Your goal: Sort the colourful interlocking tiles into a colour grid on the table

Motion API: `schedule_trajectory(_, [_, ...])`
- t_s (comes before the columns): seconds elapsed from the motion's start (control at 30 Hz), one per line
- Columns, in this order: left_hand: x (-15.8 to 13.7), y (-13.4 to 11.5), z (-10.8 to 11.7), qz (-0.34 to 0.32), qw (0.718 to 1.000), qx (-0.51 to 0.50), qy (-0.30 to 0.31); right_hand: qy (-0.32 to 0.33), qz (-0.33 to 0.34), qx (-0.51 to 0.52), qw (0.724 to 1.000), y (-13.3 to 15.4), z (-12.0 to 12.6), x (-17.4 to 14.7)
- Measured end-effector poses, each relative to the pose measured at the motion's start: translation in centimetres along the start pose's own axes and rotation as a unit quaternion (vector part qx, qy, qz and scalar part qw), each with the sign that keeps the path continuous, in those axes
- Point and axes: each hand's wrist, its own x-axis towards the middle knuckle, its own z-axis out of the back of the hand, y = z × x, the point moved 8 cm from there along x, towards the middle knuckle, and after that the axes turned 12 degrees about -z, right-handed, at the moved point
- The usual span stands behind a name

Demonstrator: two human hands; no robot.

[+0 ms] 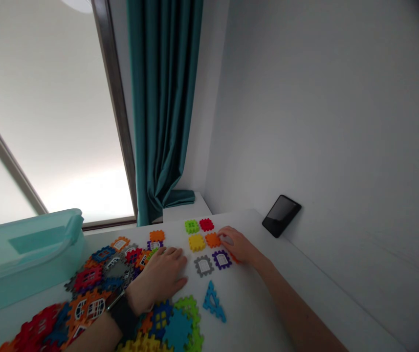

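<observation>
My left hand [163, 271] reaches over the right side of a heap of toy building tiles, palm down, fingers and thumb apart; it lies by a green piece [152, 254]. My right hand [237, 244] has its fingers bent at the right edge of an orange square tile [212, 239]. Part of another orange-red piece [234, 257] shows under that hand. Around it lie a yellow tile [196, 242], a lime green tile [191, 226], a red tile [206, 224], a grey window tile [204, 265] and a purple window tile [221, 259], set out in two columns.
A blue triangle frame [213, 301] lies nearer me on the white table [253, 308]. The tile heap [116, 269] spreads to the left, beside a translucent teal bin [26, 264]. A black tablet [281, 215] leans by the wall; a teal curtain [163, 107] hangs behind.
</observation>
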Motion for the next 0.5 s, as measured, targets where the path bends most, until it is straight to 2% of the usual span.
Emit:
schedule_trajectory(0.23, [-0.1, 0.4, 0.4, 0.01, 1.0, -0.008, -0.022, -0.027, 0.0, -0.012, 1.0, 1.3, 0.3, -0.4])
schedule_trajectory(0.5, [-0.6, 1.5, 0.9, 0.018, 0.999, -0.016, -0.038, -0.035, 0.029, -0.031, 0.998, 4.6, 0.8, -1.3])
